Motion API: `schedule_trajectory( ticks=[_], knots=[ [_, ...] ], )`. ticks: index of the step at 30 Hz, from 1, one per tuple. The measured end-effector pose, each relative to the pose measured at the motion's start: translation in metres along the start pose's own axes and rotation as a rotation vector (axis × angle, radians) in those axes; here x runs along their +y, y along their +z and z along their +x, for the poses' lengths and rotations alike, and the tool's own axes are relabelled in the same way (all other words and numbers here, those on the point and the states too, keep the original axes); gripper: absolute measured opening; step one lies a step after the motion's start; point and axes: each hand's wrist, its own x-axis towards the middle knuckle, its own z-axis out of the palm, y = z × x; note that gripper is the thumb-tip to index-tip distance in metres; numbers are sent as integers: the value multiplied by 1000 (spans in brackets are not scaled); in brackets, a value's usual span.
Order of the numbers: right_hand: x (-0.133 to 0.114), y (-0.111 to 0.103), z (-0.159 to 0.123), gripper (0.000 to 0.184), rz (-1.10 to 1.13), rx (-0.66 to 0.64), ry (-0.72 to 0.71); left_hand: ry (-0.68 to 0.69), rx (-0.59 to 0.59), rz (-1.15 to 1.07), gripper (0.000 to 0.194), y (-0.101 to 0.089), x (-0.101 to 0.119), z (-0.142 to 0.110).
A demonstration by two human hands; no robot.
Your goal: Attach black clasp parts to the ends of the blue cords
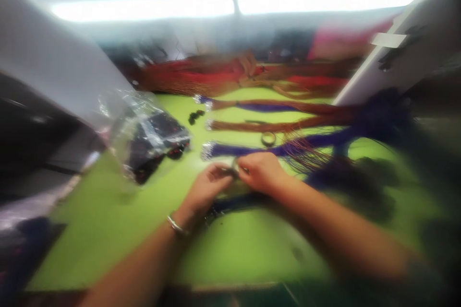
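Note:
My left hand [209, 184], with a bracelet at its wrist, is closed in a pinch on a small dark piece [233, 171]. The fingers of my right hand [262, 171] are closed at the other side of that piece, touching it; blur hides its exact kind. Just beyond both hands lies a bundle of blue wires [248, 149] with whitish connectors [207, 150] at its left end. Another dark blue bundle [239, 202] passes beneath my hands, partly covered by them. A roll of tape [268, 139] rests behind my right hand.
A clear plastic bag [151, 136] of dark parts lies left on the green table [118, 206]. Small black pieces [196, 116] sit near brown wire bundles [252, 126]. Across the back are red and brown wires [190, 76] and another person's hand [248, 63]. Slanted panels [65, 57] flank the table.

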Motion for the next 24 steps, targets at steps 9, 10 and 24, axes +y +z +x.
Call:
schedule_trajectory(
  ticks=[9, 10, 24],
  knots=[
    [5, 5, 3, 18, 316, -45, -54, -58, -86, -28, 28, -2, 3, 0],
    [6, 4, 3, 17, 391, -56, -38, -69, -95, -45, 27, -1, 5, -1],
    [3, 10, 1, 15, 252, -31, -6, -21, -97, 18, 28, -3, 0, 1]
  ],
)
